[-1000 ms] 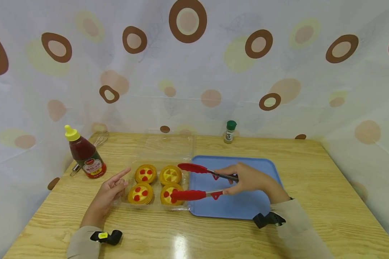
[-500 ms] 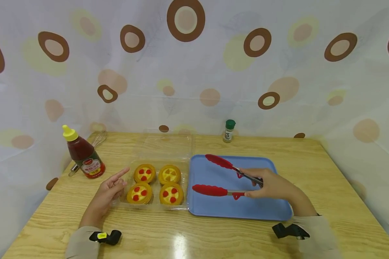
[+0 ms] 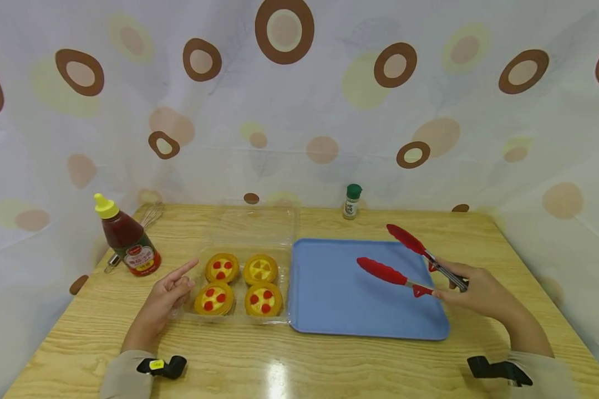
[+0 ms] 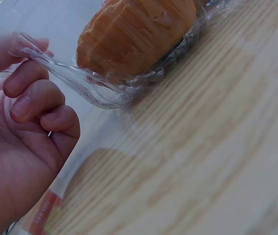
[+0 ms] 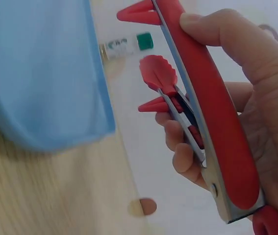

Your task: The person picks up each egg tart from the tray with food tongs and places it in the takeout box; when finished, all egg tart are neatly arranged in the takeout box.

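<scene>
My right hand (image 3: 479,293) grips the tongs (image 3: 386,270), which have red scalloped heads and metal arms. The heads stand apart with nothing between them, above the right side of the blue tray (image 3: 329,288). In the right wrist view, the thumb lies on one red-covered arm of the tongs (image 5: 212,107) and fingers curl round the other. My left hand (image 3: 165,296) holds the left rim of a clear plastic container (image 3: 287,310), index finger extended, other fingers curled. Several egg tarts (image 3: 263,299) sit inside, most with red dots, one with yellow wedges.
A sauce bottle (image 3: 130,238) with a yellow cap stands at the left, partly over a whisk (image 3: 151,215). A green-capped seasoning jar (image 3: 351,202) stands behind the tray. The container's clear lid (image 3: 254,224) lies open towards the patterned curtain (image 3: 299,111).
My right hand has carried the tongs rightward, from over the tarts to the tray's right side. The left hand stays at the container's edge.
</scene>
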Demonstrator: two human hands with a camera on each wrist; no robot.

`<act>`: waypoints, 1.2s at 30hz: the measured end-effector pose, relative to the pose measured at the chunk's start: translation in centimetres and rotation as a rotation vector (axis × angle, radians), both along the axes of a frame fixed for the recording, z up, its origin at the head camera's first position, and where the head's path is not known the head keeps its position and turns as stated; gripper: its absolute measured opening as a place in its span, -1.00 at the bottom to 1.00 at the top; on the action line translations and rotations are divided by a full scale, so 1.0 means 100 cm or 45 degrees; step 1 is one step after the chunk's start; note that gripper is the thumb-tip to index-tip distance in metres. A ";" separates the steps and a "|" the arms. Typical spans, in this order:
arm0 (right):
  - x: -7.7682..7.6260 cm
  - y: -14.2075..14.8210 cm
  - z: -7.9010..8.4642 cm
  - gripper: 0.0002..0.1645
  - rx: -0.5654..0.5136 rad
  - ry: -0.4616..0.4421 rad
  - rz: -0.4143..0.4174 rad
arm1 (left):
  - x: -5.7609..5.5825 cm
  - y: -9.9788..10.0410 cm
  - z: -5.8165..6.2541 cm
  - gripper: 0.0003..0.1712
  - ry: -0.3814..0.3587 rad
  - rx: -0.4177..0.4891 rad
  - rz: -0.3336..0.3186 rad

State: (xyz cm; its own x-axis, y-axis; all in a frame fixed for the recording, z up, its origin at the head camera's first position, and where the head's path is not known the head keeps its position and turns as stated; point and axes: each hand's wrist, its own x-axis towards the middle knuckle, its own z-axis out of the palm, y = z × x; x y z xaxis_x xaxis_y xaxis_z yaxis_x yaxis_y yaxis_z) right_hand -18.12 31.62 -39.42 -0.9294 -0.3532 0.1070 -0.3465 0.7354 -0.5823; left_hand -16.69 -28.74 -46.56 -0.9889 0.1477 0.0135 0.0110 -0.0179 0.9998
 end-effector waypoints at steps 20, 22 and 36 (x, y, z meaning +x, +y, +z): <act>-0.004 0.040 -0.033 0.03 0.127 0.095 -0.648 | 0.001 0.001 0.001 -0.43 0.021 0.020 0.003; -0.006 0.042 -0.037 0.04 0.129 0.098 -0.671 | 0.002 0.001 0.001 -0.43 0.018 0.018 0.005; -0.018 0.040 -0.047 0.10 0.146 -0.008 -0.736 | 0.001 0.001 0.002 -0.42 0.015 0.009 0.008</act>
State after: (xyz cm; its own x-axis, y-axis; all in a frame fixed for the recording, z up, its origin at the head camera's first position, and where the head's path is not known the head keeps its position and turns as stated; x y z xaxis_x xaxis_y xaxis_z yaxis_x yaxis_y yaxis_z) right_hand -19.92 35.61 -44.11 -0.9750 0.2023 0.0916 0.1330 0.8623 -0.4886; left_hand -16.56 -28.59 -46.39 -0.9896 0.1416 0.0264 0.0231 -0.0252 0.9994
